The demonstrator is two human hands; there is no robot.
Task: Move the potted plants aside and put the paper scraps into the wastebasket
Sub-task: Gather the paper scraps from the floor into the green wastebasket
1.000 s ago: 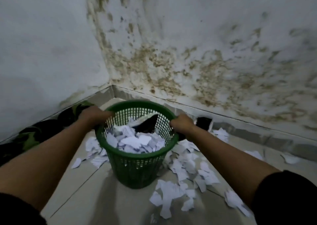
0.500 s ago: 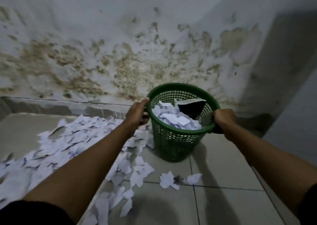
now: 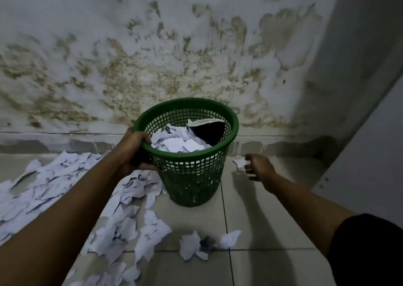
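A green mesh wastebasket (image 3: 192, 176) stands on the tiled floor near the stained wall, partly filled with white paper scraps and a dark, white-rimmed piece. My left hand (image 3: 133, 152) grips its rim on the left side. My right hand (image 3: 258, 168) hovers to the right of the basket, fingers apart, holding nothing. A wide spread of torn paper scraps (image 3: 54, 183) covers the floor to the left and in front. A small clump of scraps (image 3: 196, 244) lies in front of the basket, and one scrap (image 3: 239, 162) lies by my right hand. No potted plants are in view.
The stained wall (image 3: 152, 67) runs behind the basket, with a grey skirting along its foot. A second wall (image 3: 370, 133) closes the right side, forming a corner. Bare floor tiles (image 3: 261, 220) lie to the right of the basket.
My right hand has let go of the basket rim and moved out to the right, opening. The view has swung right since a second ago, and the basket now sits nearer the right corner.
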